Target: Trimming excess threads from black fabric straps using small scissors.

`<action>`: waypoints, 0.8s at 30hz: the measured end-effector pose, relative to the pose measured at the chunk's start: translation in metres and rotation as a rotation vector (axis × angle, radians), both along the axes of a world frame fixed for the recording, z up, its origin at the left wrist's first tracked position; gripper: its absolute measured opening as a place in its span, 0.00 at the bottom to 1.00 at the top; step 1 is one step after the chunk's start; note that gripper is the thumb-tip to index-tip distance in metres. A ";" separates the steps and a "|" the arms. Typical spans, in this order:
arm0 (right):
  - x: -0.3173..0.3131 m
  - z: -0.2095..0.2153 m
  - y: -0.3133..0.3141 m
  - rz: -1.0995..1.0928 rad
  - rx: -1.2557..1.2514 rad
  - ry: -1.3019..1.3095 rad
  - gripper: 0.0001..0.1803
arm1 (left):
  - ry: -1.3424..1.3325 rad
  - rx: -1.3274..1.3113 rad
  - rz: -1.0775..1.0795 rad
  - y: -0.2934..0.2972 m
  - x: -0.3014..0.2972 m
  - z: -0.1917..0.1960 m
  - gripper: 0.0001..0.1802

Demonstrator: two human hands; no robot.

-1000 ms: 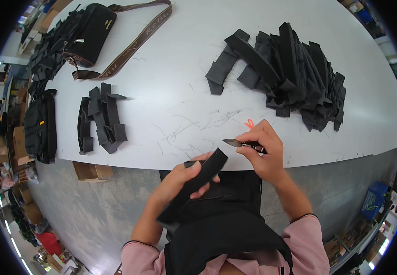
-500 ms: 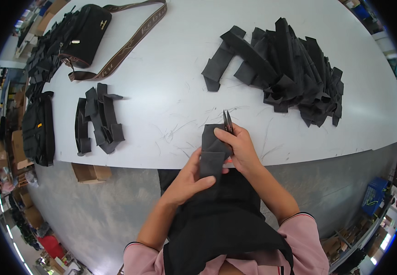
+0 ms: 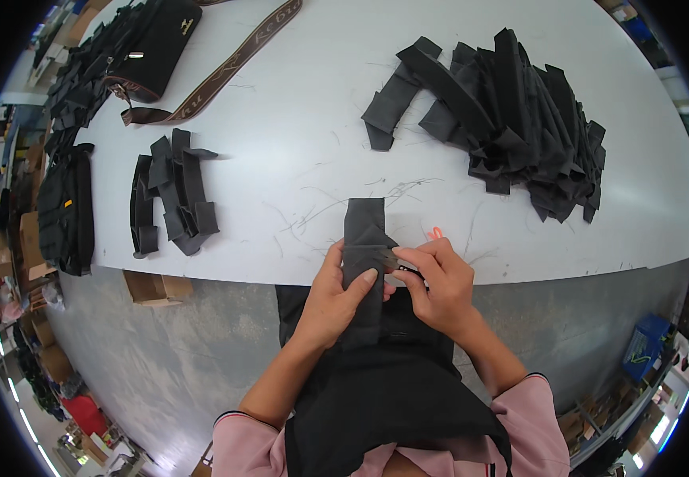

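A dark grey fabric strip (image 3: 365,219) hangs over the table's near edge, with a folded flap across its middle. My left hand (image 3: 330,300) grips it from the left, thumb lying on top and fingers behind. In my right hand (image 3: 445,285) is a pair of thread snips (image 3: 413,273), closed in by the fingers. Their blades point left at the strip's right edge, by the flap; whether they touch cloth I cannot tell. An orange loop (image 3: 437,233) shows above my right knuckles.
A large heap of similar strips (image 3: 519,131) lies at the far right. A smaller group (image 3: 181,191) is at the left, near a black bag (image 3: 158,52) with a patterned strap (image 3: 229,67) and a black backpack (image 3: 66,211). Loose threads litter the white table (image 3: 281,167). A cardboard box (image 3: 156,288) stands below.
The snips have turned from pointing away to pointing left at the strip. My right hand has moved right and down, and my left hand has slid up the strip.
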State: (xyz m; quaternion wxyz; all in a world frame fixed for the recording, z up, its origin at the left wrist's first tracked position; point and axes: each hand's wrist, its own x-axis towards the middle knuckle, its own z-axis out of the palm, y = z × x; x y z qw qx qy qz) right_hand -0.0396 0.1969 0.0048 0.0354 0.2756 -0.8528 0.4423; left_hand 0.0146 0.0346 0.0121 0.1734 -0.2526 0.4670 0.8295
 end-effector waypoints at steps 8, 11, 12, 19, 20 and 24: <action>0.003 -0.006 0.000 0.020 0.039 0.125 0.15 | -0.025 0.048 -0.014 -0.001 0.001 0.002 0.25; 0.006 -0.009 -0.002 -0.076 -0.115 0.105 0.15 | -0.022 0.043 -0.021 0.001 0.002 0.002 0.22; 0.003 -0.012 -0.005 -0.041 -0.085 0.088 0.14 | -0.021 0.044 -0.022 0.000 0.003 0.001 0.22; 0.000 -0.007 -0.009 0.019 0.003 0.207 0.15 | -0.058 0.351 0.025 -0.005 0.009 0.000 0.24; 0.000 -0.005 -0.009 0.019 0.003 0.208 0.15 | -0.065 0.347 0.025 -0.004 0.009 0.000 0.25; -0.002 -0.002 -0.008 0.058 0.054 0.211 0.15 | -0.070 0.352 0.040 -0.002 0.009 0.001 0.24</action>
